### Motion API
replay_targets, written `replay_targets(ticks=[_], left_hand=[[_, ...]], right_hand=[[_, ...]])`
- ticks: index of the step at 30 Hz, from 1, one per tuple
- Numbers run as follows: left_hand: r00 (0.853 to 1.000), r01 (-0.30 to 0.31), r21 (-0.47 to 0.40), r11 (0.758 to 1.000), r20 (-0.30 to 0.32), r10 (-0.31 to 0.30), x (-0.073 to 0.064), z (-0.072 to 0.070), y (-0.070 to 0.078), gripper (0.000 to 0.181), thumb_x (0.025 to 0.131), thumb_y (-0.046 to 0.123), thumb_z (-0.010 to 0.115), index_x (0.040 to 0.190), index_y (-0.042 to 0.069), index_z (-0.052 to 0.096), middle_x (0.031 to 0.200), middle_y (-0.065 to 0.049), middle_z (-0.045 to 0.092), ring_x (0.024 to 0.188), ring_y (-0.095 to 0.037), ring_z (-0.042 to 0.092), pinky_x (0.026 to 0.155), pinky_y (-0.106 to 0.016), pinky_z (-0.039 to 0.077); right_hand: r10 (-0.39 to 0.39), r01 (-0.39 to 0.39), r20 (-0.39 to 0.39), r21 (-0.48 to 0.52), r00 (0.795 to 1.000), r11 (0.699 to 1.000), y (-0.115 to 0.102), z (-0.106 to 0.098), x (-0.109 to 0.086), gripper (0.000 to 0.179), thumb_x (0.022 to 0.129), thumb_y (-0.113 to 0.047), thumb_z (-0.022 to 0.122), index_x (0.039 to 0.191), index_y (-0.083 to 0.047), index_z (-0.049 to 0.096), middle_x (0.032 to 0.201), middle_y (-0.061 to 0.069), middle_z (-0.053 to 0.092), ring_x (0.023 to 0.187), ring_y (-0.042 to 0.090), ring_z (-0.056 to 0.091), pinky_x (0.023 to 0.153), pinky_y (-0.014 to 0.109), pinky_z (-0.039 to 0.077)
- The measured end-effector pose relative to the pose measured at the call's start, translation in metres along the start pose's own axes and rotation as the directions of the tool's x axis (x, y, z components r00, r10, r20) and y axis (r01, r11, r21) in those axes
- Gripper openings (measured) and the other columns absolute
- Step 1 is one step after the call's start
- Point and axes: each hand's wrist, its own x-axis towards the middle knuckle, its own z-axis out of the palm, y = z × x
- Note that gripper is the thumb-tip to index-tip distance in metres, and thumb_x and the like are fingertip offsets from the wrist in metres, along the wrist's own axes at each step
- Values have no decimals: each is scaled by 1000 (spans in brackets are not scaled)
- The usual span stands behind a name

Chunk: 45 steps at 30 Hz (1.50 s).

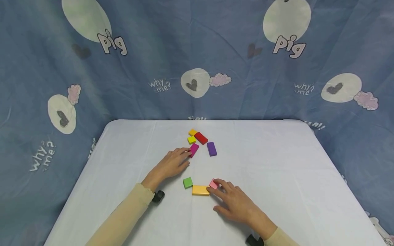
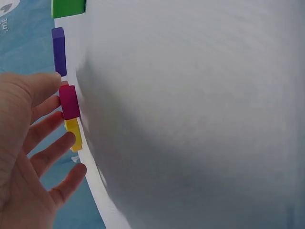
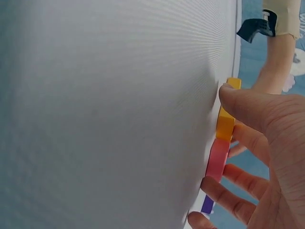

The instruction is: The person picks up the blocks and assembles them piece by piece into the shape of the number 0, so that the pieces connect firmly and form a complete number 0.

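The counter (image 1: 277,177) carries scattered blocks. The right hand (image 1: 235,201), fingers relaxed, touches the pink block (image 1: 213,184) at the orange block's (image 1: 200,190) 2 o'clock. The left hand (image 1: 172,164), fingers extended, touches the magenta block (image 1: 194,149), at 9 o'clock of the purple block (image 1: 211,149).

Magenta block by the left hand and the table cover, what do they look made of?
The magenta block looks like painted wood, possibly plastic: crisp edges, solid even colour, matte face. The table cover looks like thin white fabric or non-woven sheet: soft creases and a dull, unreflective surface. The left hand touches the block with its fingers.
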Motion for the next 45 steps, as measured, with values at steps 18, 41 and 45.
replay_targets(ticks=[18,41,45], left_hand=[[999,30,-72,997,-31,-32,26,-3,-7,44,99,22,59,140,9,54,142,-11,50,128,-29,48,103,-49,41],[995,90,-188,978,-18,-95,33,1,-12,47,99,27,59,140,4,53,121,-13,48,105,-23,47,91,-37,45],[993,111,-186,976,-3,-114,33,0,-13,48,98,29,61,138,4,55,111,-11,51,99,-22,47,85,-35,46]], right_hand=[[-17,17,-12,11,1000,1000,2,2,0,63,91,-44,66,147,-30,44,149,4,36,117,22,51,89,48,49],[-35,35,-45,6,998,999,4,0,0,61,90,-44,67,146,-29,46,148,4,38,117,20,52,87,46,50],[-40,40,-53,1,998,999,4,1,0,61,90,-44,67,146,-29,47,147,4,38,115,20,52,86,45,50]])
